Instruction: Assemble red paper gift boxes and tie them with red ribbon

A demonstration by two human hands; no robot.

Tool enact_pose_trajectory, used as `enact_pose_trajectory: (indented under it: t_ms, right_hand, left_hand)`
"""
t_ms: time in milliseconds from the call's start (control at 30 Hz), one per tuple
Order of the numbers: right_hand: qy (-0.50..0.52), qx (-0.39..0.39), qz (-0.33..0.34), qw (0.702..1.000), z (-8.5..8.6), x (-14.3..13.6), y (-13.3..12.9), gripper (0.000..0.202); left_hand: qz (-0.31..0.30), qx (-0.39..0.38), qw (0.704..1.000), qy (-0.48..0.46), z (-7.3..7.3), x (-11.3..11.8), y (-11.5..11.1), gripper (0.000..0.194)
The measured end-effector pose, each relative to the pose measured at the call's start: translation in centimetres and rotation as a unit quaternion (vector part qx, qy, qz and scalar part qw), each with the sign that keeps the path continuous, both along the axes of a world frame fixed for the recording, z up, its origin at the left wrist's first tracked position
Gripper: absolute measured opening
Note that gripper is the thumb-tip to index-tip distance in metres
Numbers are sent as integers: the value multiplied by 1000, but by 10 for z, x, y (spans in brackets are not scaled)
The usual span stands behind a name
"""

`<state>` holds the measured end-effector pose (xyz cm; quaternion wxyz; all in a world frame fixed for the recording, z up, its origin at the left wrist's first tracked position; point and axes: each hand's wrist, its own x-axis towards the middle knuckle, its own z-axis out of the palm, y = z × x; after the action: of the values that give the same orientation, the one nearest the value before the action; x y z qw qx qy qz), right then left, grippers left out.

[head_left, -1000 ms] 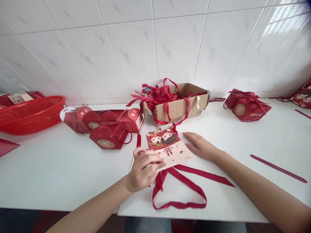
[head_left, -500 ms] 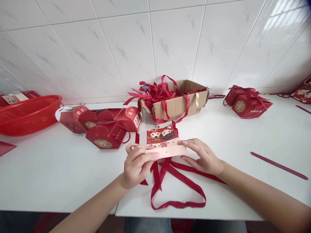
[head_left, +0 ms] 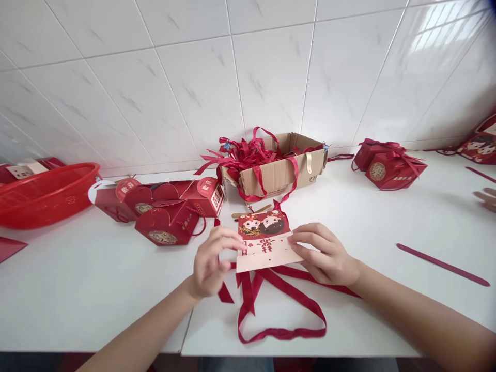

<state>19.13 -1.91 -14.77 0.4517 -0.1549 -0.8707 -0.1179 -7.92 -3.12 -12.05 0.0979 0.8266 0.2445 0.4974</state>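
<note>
A flat-folded paper gift box (head_left: 266, 248), printed red with two cartoon faces and cream with red characters, lies before me. My right hand (head_left: 327, 253) grips its right edge, fingertips on top and the thumb out of sight. At the opposite edge, my left hand (head_left: 214, 262) has half-bent fingers touching or just over the box, its thumb apart from them. A long dark-red ribbon (head_left: 287, 333) runs out from beneath the box and loops on the table towards me.
A cardboard carton (head_left: 279, 175) full of red ribbons stands behind. Several red gift boxes (head_left: 166, 222) sit at left, beside a red plastic basin (head_left: 50, 199). Ribbon-tied boxes (head_left: 395, 168) and a dark-red strip (head_left: 442, 264) are at right. Another person's hand (head_left: 486, 199) shows at the right edge.
The cream flap was raised between both hands and now lies flatter. My left hand has loosened from it. Another person's hand has appeared at right, and the view has tilted slightly.
</note>
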Motion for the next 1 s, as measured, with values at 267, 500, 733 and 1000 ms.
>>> enact_pose_trajectory:
  t_ms: [267, 500, 733, 1000]
  right_hand:
    - [51, 20, -24, 998, 7, 20, 9, 18]
    - [136, 40, -263, 954, 4, 56, 44, 13]
    - [170, 8, -395, 903, 3, 68, 53, 12]
    - [180, 54, -249, 950, 19, 38, 16, 44]
  left_hand:
    - [314, -195, 920, 128, -20, 8, 98, 16]
    - [350, -224, 885, 210, -44, 16, 123, 18]
    - [321, -209, 902, 197, -50, 12, 128, 17]
    - [293, -96, 943, 122, -34, 34, 97, 14]
